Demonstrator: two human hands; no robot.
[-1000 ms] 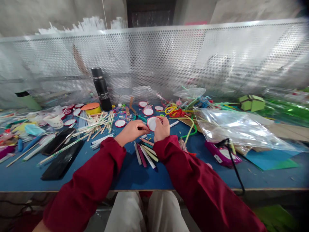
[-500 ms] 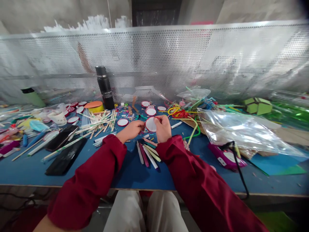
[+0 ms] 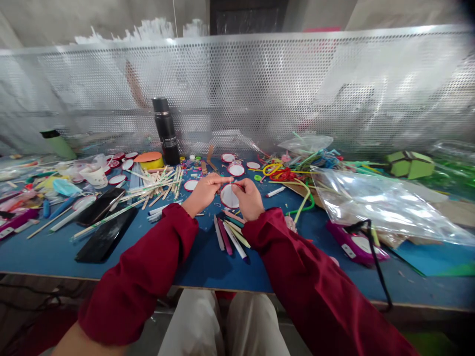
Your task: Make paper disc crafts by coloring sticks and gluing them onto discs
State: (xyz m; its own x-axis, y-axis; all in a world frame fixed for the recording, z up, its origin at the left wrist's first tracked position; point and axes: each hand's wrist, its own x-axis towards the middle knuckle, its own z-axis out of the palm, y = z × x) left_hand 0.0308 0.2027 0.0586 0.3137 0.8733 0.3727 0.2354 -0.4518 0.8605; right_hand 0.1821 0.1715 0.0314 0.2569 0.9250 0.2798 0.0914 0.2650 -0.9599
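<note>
A round white disc with a red rim [image 3: 229,198] is held upright over the middle of the table. My right hand [image 3: 251,199] grips its right edge between thumb and fingers. My left hand [image 3: 203,192] reaches to the disc's top edge, its thumb and index finger pinched close to my right fingertips. Whatever sits in that pinch is too small to make out. Below lie several markers [image 3: 233,240], fanned out. Similar red-rimmed discs [image 3: 236,170] rest behind my hands, and another disc [image 3: 191,185] is left of them.
Wooden sticks [image 3: 166,182], a black bottle [image 3: 166,131] and two dark phones [image 3: 106,237] are to the left. Coloured pipe cleaners [image 3: 276,170], a clear plastic sheet [image 3: 382,202] and a purple device [image 3: 354,244] are to the right. A perforated metal screen [image 3: 237,89] runs along the back.
My left hand has moved right and up, to the disc's top edge. The disc now sits slightly lower in my right hand. The whole view has shifted a little.
</note>
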